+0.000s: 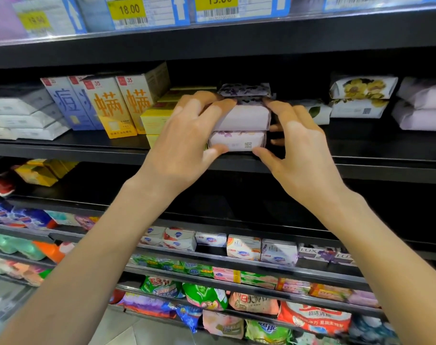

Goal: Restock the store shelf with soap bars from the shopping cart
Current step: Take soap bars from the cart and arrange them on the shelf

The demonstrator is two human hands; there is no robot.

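- Mid-task, we judge: a stack of lavender-wrapped soap bars sits at the front edge of the middle shelf, centre of frame, at least two high, with a third floral-wrapped bar behind and above.
- Left hand clasps the stack's left side, fingers curled over the upper bar, thumb under the lower one.
- Right hand grips the right side, index on the top corner, thumb at the lower bar's base, the other fingers half-spread.
- We read this as squaring the stack into place; release not yet done.
- Shopping cart is out of view, so we cannot tell how many bars are left.
- Neighbours: yellow boxes to the left, yellow-flower wrapped bars to the right.
- Room: store aisle, dark shelving, price tags at the top of frame, lower shelves full of soap packs, grey floor at lower left.
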